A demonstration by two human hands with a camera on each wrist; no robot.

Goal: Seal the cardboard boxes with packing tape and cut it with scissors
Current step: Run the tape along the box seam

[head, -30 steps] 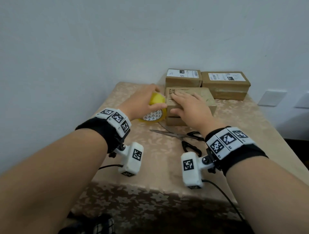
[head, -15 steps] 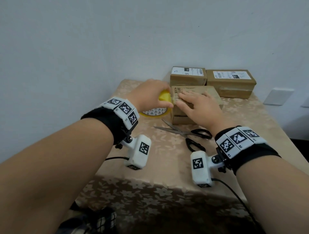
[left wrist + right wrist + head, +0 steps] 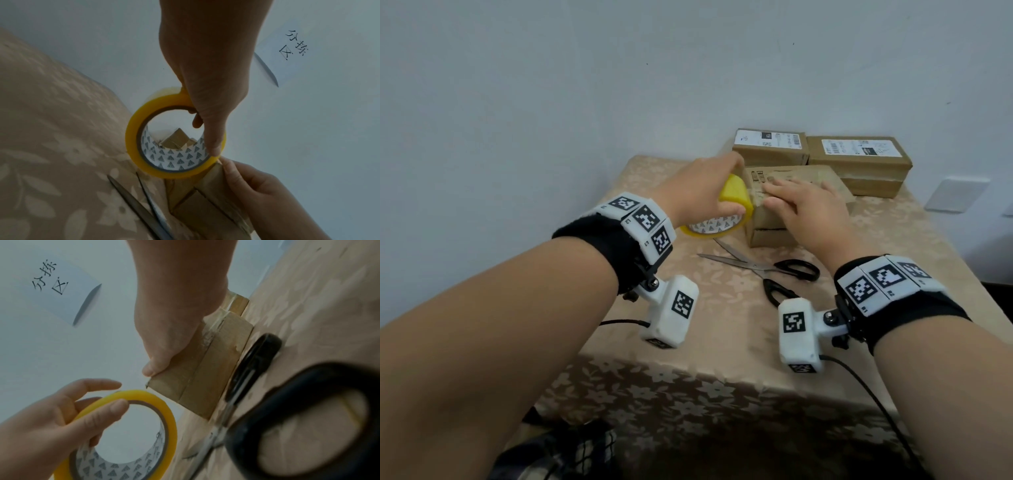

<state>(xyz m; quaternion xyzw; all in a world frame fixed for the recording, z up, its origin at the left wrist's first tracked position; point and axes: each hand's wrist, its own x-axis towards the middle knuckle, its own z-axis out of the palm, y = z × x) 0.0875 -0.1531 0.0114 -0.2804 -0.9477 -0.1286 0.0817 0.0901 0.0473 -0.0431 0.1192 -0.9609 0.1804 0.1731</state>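
Observation:
A yellow roll of packing tape (image 3: 736, 198) is gripped by my left hand (image 3: 698, 185), thumb through the core, against the left end of the near cardboard box (image 3: 767, 236). My right hand (image 3: 804, 205) lies flat on that box's top, fingers straight, thumb at its front edge. In the left wrist view the tape roll (image 3: 133, 138) touches the box's upper corner beside the right hand (image 3: 257, 186). In the right wrist view the thumb of the right hand (image 3: 174, 305) presses the box (image 3: 211, 366) near its corner. Black-handled scissors (image 3: 760, 267) lie open on the table in front of the box.
Two more cardboard boxes (image 3: 770, 145) (image 3: 859, 161) with white labels stand against the wall behind the near one. The table (image 3: 722, 325) has a beige flowered cloth, with its front edge close to me. A wall socket (image 3: 955, 193) is at the right.
My left hand has lifted the tape roll from beside the box up to its top left edge. My right hand stays flat on the box's top.

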